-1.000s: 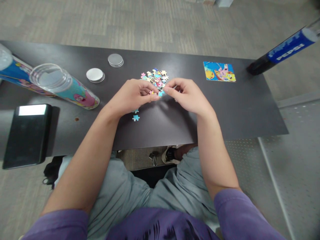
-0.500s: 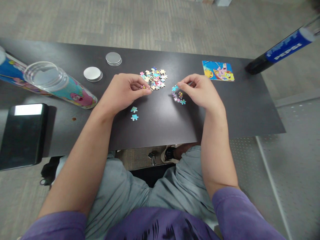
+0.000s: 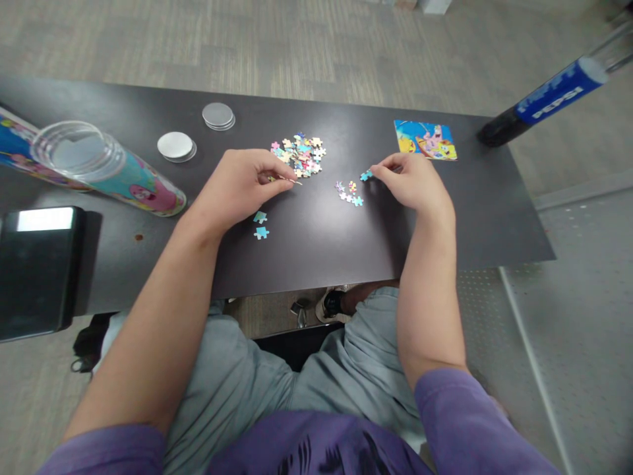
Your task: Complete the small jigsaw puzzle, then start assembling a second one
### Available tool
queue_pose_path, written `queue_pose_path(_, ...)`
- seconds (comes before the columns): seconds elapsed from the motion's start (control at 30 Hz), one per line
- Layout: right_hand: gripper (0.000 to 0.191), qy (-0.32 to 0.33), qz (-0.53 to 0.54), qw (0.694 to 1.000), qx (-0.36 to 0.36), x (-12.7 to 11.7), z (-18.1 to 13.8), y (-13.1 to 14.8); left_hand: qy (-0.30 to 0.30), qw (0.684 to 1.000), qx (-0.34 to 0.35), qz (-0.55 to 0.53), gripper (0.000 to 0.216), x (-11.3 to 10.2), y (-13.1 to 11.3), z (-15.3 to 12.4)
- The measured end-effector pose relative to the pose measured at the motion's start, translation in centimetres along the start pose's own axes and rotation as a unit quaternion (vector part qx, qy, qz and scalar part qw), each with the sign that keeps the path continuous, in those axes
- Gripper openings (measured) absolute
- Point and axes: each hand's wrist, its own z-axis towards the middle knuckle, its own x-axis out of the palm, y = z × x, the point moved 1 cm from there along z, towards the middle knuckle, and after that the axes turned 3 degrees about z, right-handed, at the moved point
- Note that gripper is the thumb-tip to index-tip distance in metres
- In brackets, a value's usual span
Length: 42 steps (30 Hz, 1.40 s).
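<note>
Head camera, looking down on a dark table [image 3: 445, 218]: both forearms reach forward from purple sleeves and rest on the tabletop, elbows out past the near edge. The left hand [image 3: 240, 185] lies knuckles up, fingers curled in, its thumb and forefinger pinched on a small puzzle piece [image 3: 289, 178] at the near edge of the loose pile of pieces [image 3: 297, 148]. Two blue pieces [image 3: 260, 224] lie just beside the left wrist. The right hand [image 3: 413, 181] sits well apart from the left, also knuckles up, its fingertips closed on a blue piece [image 3: 366, 175] held low to the table. A small cluster of pieces [image 3: 347, 193] lies between the hands, nearer the right one. A finished picture card [image 3: 425, 139] lies just beyond the right hand. On the left stand a clear tube [image 3: 109, 168] on its side, two round lids [image 3: 195, 132] and a black tablet [image 3: 37, 270]. A blue bottle [image 3: 539, 102] lies at the far right corner.
</note>
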Motion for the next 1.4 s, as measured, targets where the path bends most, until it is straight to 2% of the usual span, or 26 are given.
queue_pose_path(0.13,0.019,0.039,-0.003,0.999,0.016,-0.7,-0.3,-0.8,-0.014,0.999,0.046,0.020,0.033,0.0,0.1,0.1)
queue_pose_path(0.23,0.021,0.071,0.028,0.997,-0.015,-0.8,0.0,-1.9,-0.025,0.997,0.072,0.011,0.025,0.2,0.0,0.3)
queue_pose_path(0.33,0.031,0.043,0.077,0.994,-0.059,-0.5,0.4,-2.3,-0.022,0.997,0.077,-0.018,0.016,0.4,-0.5,0.4)
queue_pose_path(0.43,0.036,0.018,0.151,0.982,-0.116,0.5,0.2,-0.7,-0.024,0.997,0.063,-0.032,0.011,0.6,-1.7,0.4)
queue_pose_path(0.53,0.047,0.095,0.231,0.956,-0.153,2.3,-0.7,2.3,-0.028,0.998,0.049,-0.040,0.010,0.8,-2.9,0.3)
queue_pose_path(0.6,0.055,0.153,0.264,0.940,-0.153,3.5,-1.3,4.1,-0.027,0.998,0.049,-0.039,0.008,1.0,-3.3,0.2)
queue_pose_path(0.7,0.052,0.188,0.310,0.917,-0.169,4.8,-1.6,5.5,-0.025,0.996,0.074,-0.030,0.006,1.1,-3.2,0.1)
queue_pose_path(0.8,0.039,0.189,0.339,0.903,-0.183,5.0,-1.3,5.5,-0.023,0.995,0.090,-0.024,0.007,1.0,-2.7,0.1)
queue_pose_path(0.87,0.036,0.181,0.341,0.905,-0.177,4.8,-1.0,5.0,-0.026,0.996,0.084,-0.027,0.014,0.8,-2.5,0.1)
queue_pose_path(0.97,0.044,0.155,0.313,0.925,-0.149,4.3,-0.8,4.3,-0.035,0.997,0.058,-0.030,0.028,0.7,-2.3,0.1)
queue_pose_path(1.1,0.050,0.141,0.295,0.936,-0.133,3.6,-0.8,3.8,-0.044,0.998,0.033,-0.028,0.030,0.7,-2.1,0.1)
queue_pose_path(1.3,0.028,0.118,0.295,0.937,-0.145,2.9,-0.4,3.0,-0.041,0.998,0.026,-0.050,0.033,0.7,-1.9,0.0)
queue_pose_path(1.4,0.023,0.083,0.281,0.947,-0.129,2.3,0.4,1.7,-0.036,0.997,0.041,-0.052,0.033,0.6,-1.7,0.0)
